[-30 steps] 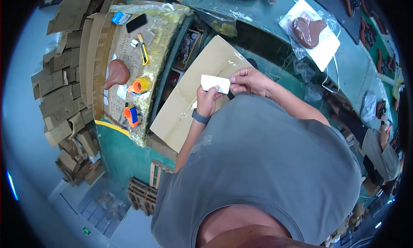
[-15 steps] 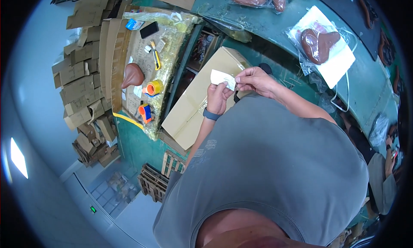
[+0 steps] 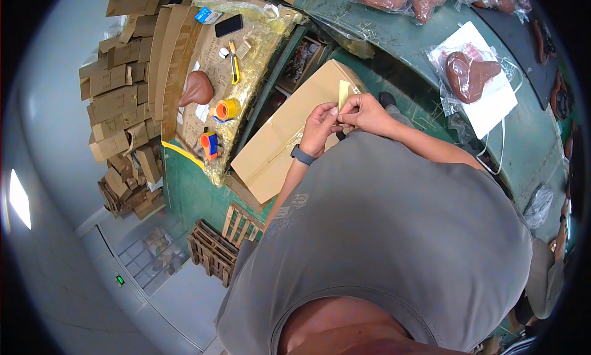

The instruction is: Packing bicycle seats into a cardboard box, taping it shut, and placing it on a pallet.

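Both hands meet above a large taped cardboard box (image 3: pixel 271 149), at its upper right part. Between them a paper label (image 3: pixel 343 95) stands up on edge, its pale yellow side showing. My right hand (image 3: pixel 367 113) is closed, with thumb and forefinger pinching the label's lower end. My left hand (image 3: pixel 319 132), with a dark band at the wrist, is closed too. Its thumb and finger pinch the label's lower corner beside the right fingertips. The label's other face is turned away from view.
Left, a wrapped bench (image 3: pixel 215 72) bears a brown bicycle saddle (image 3: pixel 198 88), utility knife (image 3: pixel 235 62), phone (image 3: pixel 229 26) and tape dispensers (image 3: pixel 210 145). Right, a green table (image 3: pixel 406 50) holds a bagged saddle (image 3: pixel 466 78). Pallets (image 3: pixel 212 250) stand lower left; another person (image 3: pixel 545 281) is far right.
The label has turned from its white printed face, held flat, to its yellowish side standing upright. My hands have drawn closer together, and the whole view has shifted slightly.
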### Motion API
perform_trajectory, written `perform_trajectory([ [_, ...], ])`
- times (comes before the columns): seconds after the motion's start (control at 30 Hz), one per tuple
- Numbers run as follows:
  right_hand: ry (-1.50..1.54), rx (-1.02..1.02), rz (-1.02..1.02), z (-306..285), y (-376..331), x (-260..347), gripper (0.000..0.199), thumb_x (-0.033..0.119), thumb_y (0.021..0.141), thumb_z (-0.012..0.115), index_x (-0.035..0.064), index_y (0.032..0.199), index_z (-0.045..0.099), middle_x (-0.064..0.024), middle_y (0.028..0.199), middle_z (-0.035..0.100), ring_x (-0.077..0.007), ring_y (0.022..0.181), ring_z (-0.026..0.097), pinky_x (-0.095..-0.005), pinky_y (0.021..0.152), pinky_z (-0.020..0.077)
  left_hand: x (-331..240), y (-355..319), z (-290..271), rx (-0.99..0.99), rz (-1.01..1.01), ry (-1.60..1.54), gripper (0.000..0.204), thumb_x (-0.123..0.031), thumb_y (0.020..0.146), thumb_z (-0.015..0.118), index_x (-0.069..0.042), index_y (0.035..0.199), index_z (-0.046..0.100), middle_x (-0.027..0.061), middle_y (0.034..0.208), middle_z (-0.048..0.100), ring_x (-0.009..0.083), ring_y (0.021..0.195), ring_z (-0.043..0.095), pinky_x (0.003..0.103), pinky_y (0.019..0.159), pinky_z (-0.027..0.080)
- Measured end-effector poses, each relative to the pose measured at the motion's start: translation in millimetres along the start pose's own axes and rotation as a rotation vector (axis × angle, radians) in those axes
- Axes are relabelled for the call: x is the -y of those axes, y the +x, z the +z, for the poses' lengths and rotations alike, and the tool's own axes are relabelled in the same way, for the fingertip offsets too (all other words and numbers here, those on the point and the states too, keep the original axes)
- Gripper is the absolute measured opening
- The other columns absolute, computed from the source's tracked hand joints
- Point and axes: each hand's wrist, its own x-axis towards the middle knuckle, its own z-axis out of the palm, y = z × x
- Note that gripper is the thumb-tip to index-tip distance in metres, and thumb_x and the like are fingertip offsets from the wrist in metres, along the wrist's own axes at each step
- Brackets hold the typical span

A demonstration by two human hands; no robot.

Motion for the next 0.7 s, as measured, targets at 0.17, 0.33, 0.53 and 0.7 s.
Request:
perform_trajectory([
  [0.17,0.013,-0.038,-0.008,11.9,-8.3,0.8,0.013,0.005,0.095,0.08,-0.0028,0.089,0.071,-0.0089,0.082,0.075,-0.013,0.07,0.071,-0.0288,0.064,0.0581,-3.5,-14.5,-4.0,0.113,0.026,-0.162,0.028,-0.022,0.113,0.065,-0.001,0.131,0.06,0.0124,0.117,0.074,0.0226,0.105,0.076,0.037,0.097,0.064],
  [0.33,0.037,0.058,0.14,17.5,-19.5,3.2,0.013,0.005,0.092,0.085,0.0021,0.088,0.072,-0.0059,0.078,0.074,-0.0109,0.069,0.07,-0.0259,0.062,0.0566,10.3,-20.1,-18.3,0.266,0.007,-0.183,0.023,-0.018,0.112,0.067,-0.001,0.127,0.061,0.0114,0.116,0.074,0.0215,0.104,0.076,0.037,0.095,0.065],
  [0.53,0.336,0.268,0.436,3.4,-24.4,7.3,0.016,0.007,0.09,0.089,0.0069,0.088,0.073,-0.0022,0.076,0.074,-0.0089,0.069,0.072,-0.0221,0.059,0.0562,30.3,-24.4,-25.0,0.389,-0.12,-0.328,0.027,-0.016,0.109,0.071,-0.001,0.131,0.065,0.0136,0.117,0.076,0.024,0.107,0.077,0.041,0.097,0.066],
  [0.7,0.32,0.335,0.49,-30.3,9.3,-15.6,0.013,0.008,0.094,0.086,0.0043,0.094,0.073,-0.0024,0.084,0.077,-0.0096,0.072,0.073,-0.0236,0.063,0.0599,47.8,-25.0,-37.6,0.189,-0.083,-0.136,0.018,-0.017,0.107,0.074,-0.002,0.116,0.07,0.0089,0.109,0.078,0.0194,0.102,0.078,0.035,0.087,0.066],
])
